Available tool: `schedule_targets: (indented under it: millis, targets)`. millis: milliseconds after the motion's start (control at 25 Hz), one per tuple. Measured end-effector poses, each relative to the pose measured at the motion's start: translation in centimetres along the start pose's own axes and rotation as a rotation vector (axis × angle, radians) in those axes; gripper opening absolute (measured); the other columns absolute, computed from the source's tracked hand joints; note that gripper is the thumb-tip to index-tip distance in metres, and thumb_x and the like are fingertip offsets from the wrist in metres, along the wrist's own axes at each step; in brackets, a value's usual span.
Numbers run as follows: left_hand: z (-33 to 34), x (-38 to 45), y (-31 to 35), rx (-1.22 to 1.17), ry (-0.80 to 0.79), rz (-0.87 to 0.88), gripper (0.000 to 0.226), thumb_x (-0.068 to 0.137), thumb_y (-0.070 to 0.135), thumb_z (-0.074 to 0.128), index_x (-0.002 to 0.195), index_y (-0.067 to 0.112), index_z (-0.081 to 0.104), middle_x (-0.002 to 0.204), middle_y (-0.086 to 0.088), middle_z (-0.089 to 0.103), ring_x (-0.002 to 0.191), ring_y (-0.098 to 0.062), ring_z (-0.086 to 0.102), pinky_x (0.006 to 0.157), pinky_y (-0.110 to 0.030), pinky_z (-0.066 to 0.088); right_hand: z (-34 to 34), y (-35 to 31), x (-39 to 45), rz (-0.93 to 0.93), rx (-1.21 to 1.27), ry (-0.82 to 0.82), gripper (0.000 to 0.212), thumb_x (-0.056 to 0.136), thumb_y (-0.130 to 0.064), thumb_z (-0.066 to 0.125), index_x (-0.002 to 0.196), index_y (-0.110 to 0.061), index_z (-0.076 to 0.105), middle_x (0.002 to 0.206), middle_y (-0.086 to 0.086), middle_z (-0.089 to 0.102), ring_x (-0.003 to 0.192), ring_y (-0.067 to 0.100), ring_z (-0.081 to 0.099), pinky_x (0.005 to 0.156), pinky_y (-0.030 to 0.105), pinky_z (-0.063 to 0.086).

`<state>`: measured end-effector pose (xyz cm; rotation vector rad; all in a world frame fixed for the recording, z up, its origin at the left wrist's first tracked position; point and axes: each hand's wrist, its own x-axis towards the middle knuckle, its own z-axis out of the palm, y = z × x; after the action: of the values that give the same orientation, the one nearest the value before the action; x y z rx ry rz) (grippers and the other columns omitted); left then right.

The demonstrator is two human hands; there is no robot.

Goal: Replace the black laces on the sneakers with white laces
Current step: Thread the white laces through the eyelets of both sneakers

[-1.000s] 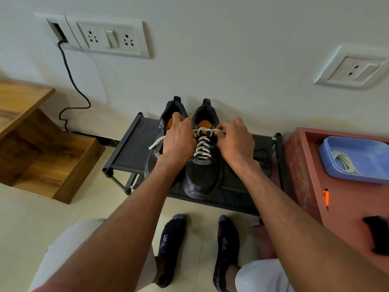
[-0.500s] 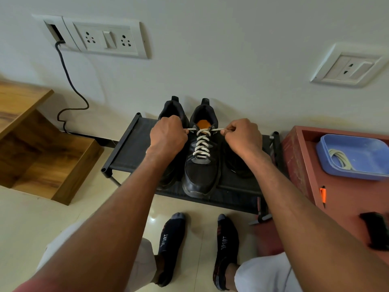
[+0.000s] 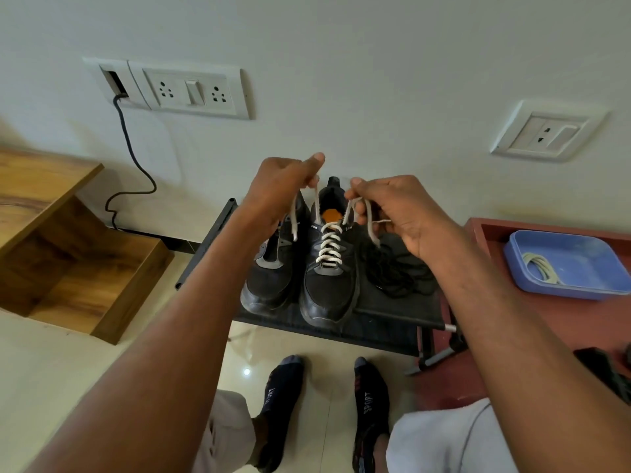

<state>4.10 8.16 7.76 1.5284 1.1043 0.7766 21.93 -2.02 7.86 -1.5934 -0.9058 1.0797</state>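
Hands lifting white lace ends above the right sneaker.
Left hand [image 3: 283, 189] and right hand [image 3: 403, 213] each pinch an end of the white lace [image 3: 329, 245] of the laced black sneaker [image 3: 329, 278].

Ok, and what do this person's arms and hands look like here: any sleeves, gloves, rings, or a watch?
Both forearms are bare up to the frame edge: no sleeves show. The left hand and right hand wear no gloves, and no rings, watch or wristband show on the visible sides. Nothing is strapped or marked on either arm. Lower down, the person wears light trousers and dark socks printed "SPORT".
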Motion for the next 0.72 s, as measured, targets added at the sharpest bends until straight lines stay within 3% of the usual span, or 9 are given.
schedule_targets:
  millis: [120, 240, 320, 440, 560, 720]
  targets:
    - [0.1, -0.5, 2.6, -0.126, -0.093, 0.083, 0.042, 0.100, 0.051, 0.061, 0.076, 0.017, 0.067, 0.105, -0.001, 0.080, 0.103, -0.020, 0.075, 0.092, -0.046, 0.053, -0.3, -2.3, -1.0, -0.064, -0.002, 0.040, 0.030, 0.101, -0.034, 0.068, 0.100, -0.007, 0.080, 0.074, 0.003, 0.072, 0.064, 0.015, 0.066, 0.056, 0.023, 0.049]
    - [0.4, -1.0, 4.7, -0.235, -0.148, 0.171, 0.044, 0.104, 0.052, 0.054, 0.086, 0.016, 0.070, 0.100, -0.007, 0.077, 0.101, -0.025, 0.075, 0.082, -0.037, 0.050, 0.3, -3.8, -1.1, -0.232, -0.146, 0.189, 0.026, 0.099, -0.035, 0.071, 0.088, -0.013, 0.081, 0.071, -0.003, 0.073, 0.064, 0.011, 0.066, 0.060, 0.024, 0.048]
    - [0.5, -1.2, 5.4, -0.277, -0.146, 0.232, 0.044, 0.104, 0.051, 0.055, 0.096, 0.013, 0.073, 0.096, -0.010, 0.074, 0.096, -0.027, 0.074, 0.079, -0.037, 0.052, 0.8, -4.2, -0.8, -0.312, -0.173, 0.311, 0.026, 0.094, -0.038, 0.075, 0.076, -0.020, 0.079, 0.074, -0.005, 0.075, 0.075, 0.014, 0.070, 0.068, 0.030, 0.053]
    - [0.7, -1.1, 5.4, -0.185, -0.073, 0.376, 0.021, 0.104, 0.026, 0.061, 0.115, 0.009, 0.070, 0.094, -0.010, 0.077, 0.091, -0.025, 0.075, 0.077, -0.036, 0.054, 1.4, -4.9, -0.7, -0.224, 0.146, 0.281, 0.019, 0.092, -0.031, 0.078, 0.080, -0.016, 0.074, 0.090, 0.002, 0.080, 0.091, 0.022, 0.076, 0.071, 0.034, 0.053]
    - [1.0, -1.5, 4.9, -0.189, -0.002, 0.393, 0.029, 0.101, 0.013, 0.066, 0.129, 0.009, 0.058, 0.093, -0.012, 0.079, 0.090, -0.026, 0.077, 0.078, -0.036, 0.060, 1.9, -5.2, 0.0, -0.177, 0.359, 0.227, 0.012, 0.094, -0.019, 0.077, 0.093, -0.008, 0.072, 0.094, 0.010, 0.081, 0.087, 0.020, 0.079, 0.076, 0.034, 0.058]
    - [1.7, -1.2, 4.3, -0.298, 0.017, 0.304, 0.026, 0.097, 0.008, 0.070, 0.122, 0.000, 0.063, 0.090, -0.017, 0.078, 0.089, -0.027, 0.076, 0.088, -0.046, 0.063, 3.1, -4.3, 0.6, -0.162, 0.525, 0.160, 0.007, 0.096, 0.002, 0.069, 0.102, 0.002, 0.074, 0.089, 0.016, 0.077, 0.086, 0.023, 0.076, 0.090, 0.037, 0.063]
